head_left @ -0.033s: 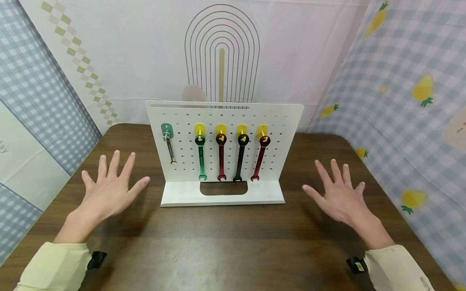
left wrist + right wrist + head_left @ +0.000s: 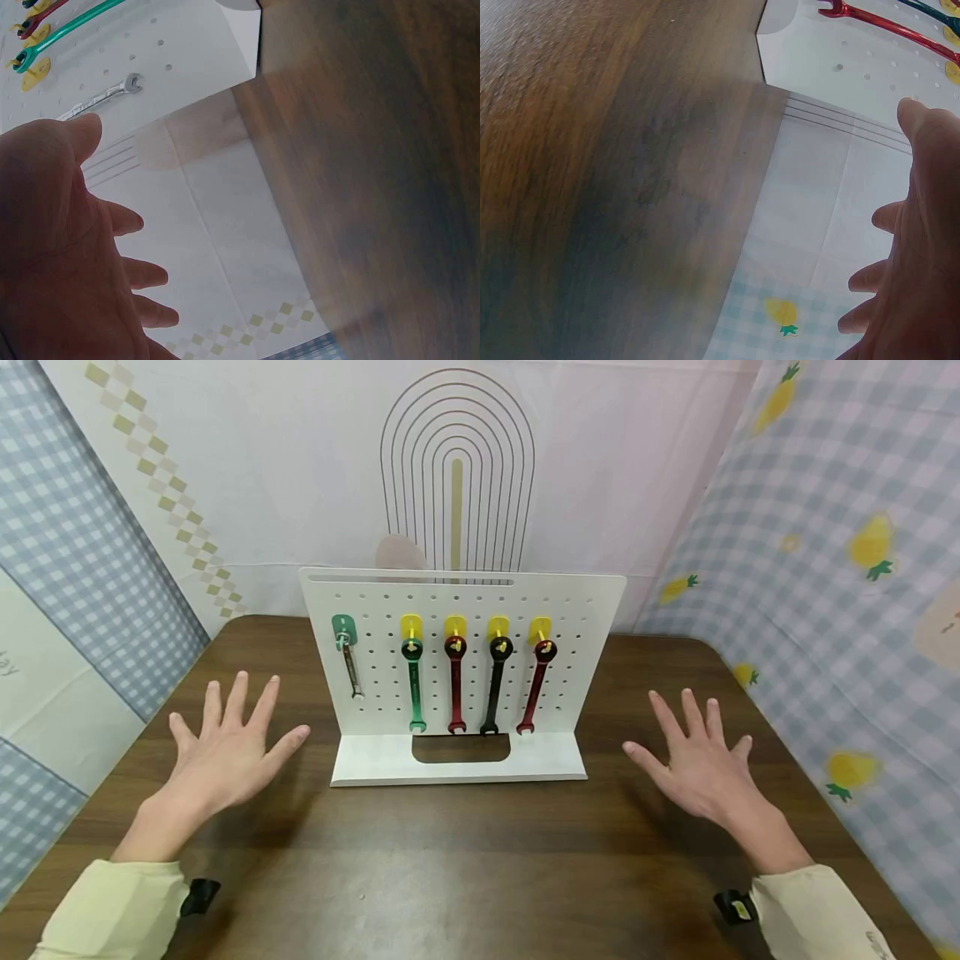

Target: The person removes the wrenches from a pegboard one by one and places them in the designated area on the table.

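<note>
Held the left hand (image 2: 221, 760) palm down above the table (image 2: 450, 860), near its left edge — fingers straight and spread apart, clamped on nothing. Held the right hand (image 2: 701, 768) likewise near the right edge, fingers also straight and apart. Saw the pegboard (image 2: 375, 652) standing toward the middle of the table's back edge, between both hands and touching neither. Saw hanging on it, starting near the board's left edge, a small silver wrench (image 2: 350, 668) on a green hook (image 2: 341, 623); then, on yellow hooks (image 2: 411, 624), a green wrench (image 2: 415, 686), a red wrench (image 2: 456, 685), a black wrench (image 2: 496, 687) and, nearest the board's right edge, a second red wrench (image 2: 536, 689), tilted with lower end to the left. Noted the upper ends at the hooks, forked ends down toward the board's bottom edge. Found a wide cutout there, reaching into the white foot (image 2: 375, 768). Wore pale sleeves (image 2: 112, 906) — with a black block (image 2: 199, 896) at each cuff. Saw white cloth (image 2: 300, 460) beyond the table's back edge, and checked cloth (image 2: 795, 652) with yellow fruit along the right.
</note>
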The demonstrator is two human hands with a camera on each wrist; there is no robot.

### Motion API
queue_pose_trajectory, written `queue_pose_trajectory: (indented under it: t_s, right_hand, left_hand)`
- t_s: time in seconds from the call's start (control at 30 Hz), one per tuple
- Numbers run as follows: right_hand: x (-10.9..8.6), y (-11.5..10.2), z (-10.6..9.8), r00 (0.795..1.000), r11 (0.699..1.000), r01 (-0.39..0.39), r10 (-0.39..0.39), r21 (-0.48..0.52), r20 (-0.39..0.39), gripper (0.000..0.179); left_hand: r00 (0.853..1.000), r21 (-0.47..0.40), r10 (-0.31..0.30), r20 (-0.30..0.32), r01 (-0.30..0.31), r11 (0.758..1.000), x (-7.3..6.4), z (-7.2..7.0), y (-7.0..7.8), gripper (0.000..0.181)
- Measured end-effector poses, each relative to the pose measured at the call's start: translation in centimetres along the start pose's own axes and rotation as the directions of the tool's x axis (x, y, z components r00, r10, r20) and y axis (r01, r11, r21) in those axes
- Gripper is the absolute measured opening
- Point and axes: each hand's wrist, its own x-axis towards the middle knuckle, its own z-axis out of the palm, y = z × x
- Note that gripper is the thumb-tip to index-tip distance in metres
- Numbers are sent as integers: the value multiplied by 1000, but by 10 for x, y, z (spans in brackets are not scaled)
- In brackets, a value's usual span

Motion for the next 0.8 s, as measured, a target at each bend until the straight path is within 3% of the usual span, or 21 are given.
queue_pose_trajectory:
  t_s: [0.27, 0.43, 0.6, 0.8]
  right_hand:
    - [1, 3, -5, 1000, 1000, 7, -7, 8, 30, 88]
    - [-2, 2, -10, 993, 997, 82, -81, 8, -89, 78]
    - [4, -14, -12, 964, 982, 155, -126, 111, -234, 56]
    - [19, -42, -11, 909, 911, 310, -200, 271, -365, 34]
  left_hand:
    - [1000, -3, 19, -23, -19, 1000, 4, -5, 5, 86]
    - [992, -51, 107, -66, -110, 993, 17, -11, 19, 79]
    - [979, -178, 138, -154, -164, 970, 33, -17, 30, 62]
    - [950, -392, 44, -309, -169, 904, 50, -23, 38, 48]
